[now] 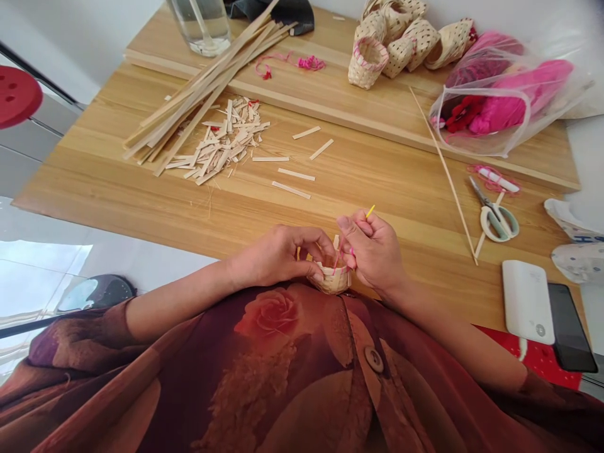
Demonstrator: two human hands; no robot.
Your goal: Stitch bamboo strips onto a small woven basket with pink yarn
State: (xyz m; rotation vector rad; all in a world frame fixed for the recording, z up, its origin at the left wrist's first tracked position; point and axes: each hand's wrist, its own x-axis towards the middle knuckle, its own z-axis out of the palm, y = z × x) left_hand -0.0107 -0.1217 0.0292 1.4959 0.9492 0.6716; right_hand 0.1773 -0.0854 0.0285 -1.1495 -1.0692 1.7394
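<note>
Close to my body, my left hand grips the rim of a small woven basket, thumb outside and fingers bent over the edge. Pink thread runs along the basket's rim and up toward my right hand. That hand is closed around a thin tool with a yellow tip, which pokes out above the fingers; the rest of it is hidden. A short pale strip stands up from the far side of the rim.
Long wooden strips and a heap of short offcuts lie at the left. Finished small baskets sit on the raised board, beside a clear bag of pink yarn. Scissors, a white power bank and a phone are at the right.
</note>
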